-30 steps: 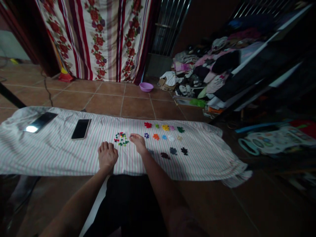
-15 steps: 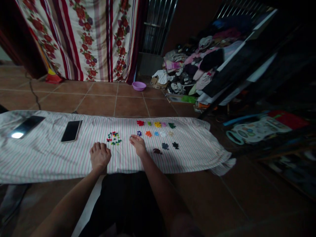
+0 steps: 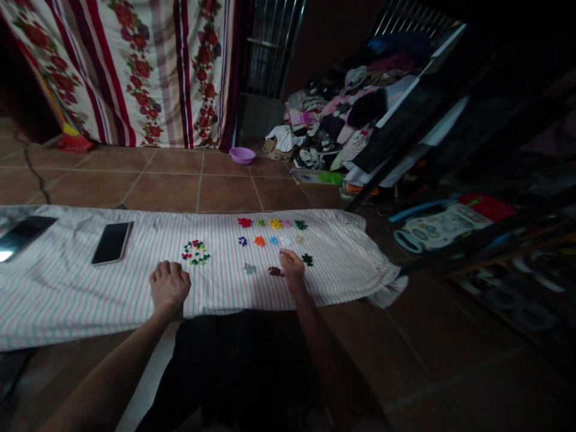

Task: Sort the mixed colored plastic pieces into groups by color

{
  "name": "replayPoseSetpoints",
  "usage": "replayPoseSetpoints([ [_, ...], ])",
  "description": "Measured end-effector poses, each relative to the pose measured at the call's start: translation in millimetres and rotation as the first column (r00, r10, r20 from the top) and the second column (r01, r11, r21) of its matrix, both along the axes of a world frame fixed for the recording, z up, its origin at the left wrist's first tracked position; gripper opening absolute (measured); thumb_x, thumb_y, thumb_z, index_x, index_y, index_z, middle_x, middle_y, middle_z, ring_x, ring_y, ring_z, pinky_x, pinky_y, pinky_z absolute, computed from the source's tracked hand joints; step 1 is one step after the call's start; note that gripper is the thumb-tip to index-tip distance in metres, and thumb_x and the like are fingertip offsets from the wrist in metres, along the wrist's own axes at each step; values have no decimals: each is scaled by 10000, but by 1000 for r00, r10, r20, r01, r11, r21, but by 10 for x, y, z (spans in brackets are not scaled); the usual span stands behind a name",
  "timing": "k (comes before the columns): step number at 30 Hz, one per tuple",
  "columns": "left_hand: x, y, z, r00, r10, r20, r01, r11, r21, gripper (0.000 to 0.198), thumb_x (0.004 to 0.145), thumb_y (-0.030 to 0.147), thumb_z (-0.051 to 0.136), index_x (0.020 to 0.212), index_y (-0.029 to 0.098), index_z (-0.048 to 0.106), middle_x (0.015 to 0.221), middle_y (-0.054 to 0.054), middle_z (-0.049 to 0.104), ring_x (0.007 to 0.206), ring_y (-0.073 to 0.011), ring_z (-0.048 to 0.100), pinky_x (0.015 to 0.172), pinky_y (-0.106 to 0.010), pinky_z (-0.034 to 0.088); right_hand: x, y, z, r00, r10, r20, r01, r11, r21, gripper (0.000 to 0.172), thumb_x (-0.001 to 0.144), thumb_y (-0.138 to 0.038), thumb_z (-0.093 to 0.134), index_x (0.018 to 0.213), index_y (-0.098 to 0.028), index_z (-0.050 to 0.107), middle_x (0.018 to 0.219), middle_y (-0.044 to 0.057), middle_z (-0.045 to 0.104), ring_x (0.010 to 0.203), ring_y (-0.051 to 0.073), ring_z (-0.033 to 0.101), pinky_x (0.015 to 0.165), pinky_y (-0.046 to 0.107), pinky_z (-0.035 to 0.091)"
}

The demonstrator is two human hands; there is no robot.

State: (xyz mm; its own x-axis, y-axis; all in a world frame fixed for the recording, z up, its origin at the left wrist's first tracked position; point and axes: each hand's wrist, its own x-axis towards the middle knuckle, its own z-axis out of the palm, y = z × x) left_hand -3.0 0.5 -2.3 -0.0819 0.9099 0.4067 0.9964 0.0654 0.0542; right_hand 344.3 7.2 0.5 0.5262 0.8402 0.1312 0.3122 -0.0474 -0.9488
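Observation:
My left hand [image 3: 169, 288] rests on the striped cloth with its fingers curled in; I see nothing in it. Up and to its right lies a ring of small mixed-colour pieces [image 3: 196, 252], mostly green, red and yellow. My right hand [image 3: 292, 264] hovers among the sorted piles, thumb and fingertips pinched together; whatever they hold is too small to make out. Just above its fingertips are white pieces [image 3: 285, 240]. Brown pieces [image 3: 275, 271] lie to its left and black pieces [image 3: 307, 259] to its right. The dark grey pile is hidden by the hand.
Red [image 3: 244, 222], yellow [image 3: 275, 224], orange [image 3: 260, 240] and light grey [image 3: 249, 268] piles lie on the striped cloth [image 3: 225, 294]. Two phones, one a black-screened phone [image 3: 111, 243], are on the left. A purple basin [image 3: 242, 156] and heaped clothes [image 3: 342, 114] stand beyond.
My right hand has moved right, from beside the ring to over the dark grey pile. My left hand keeps its place on the cloth. The view has shifted slightly to the right.

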Motion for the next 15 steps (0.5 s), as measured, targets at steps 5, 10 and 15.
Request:
replayPoseSetpoints([
  [5,9,5,11,1000,9,7,-9,1000,-26,292,872,287,350,961,133,583,1033,-150,559,1047,-283,495,862,-407,358,418,26,32,955,-120,272,158,980,-123,306,690,-322,496,896,-179,672,714,21,667,670,165,594,677,278,471],
  [10,6,0,28,1000,9,14,-9,999,-35,291,871,288,357,967,132,582,1030,-145,561,1037,-281,496,858,-403,357,522,81,8,884,-30,466,146,965,-215,160,716,-267,526,778,-205,659,731,24,681,699,159,605,694,255,444],
  [15,5,0,8,1000,6,19,-5,1000,-14,287,878,284,358,970,129,581,1060,-153,555,1063,-281,491,871,-403,351,564,110,-41,818,66,571,111,957,-269,196,755,-269,512,784,-186,687,754,47,682,715,166,593,694,257,416],
])
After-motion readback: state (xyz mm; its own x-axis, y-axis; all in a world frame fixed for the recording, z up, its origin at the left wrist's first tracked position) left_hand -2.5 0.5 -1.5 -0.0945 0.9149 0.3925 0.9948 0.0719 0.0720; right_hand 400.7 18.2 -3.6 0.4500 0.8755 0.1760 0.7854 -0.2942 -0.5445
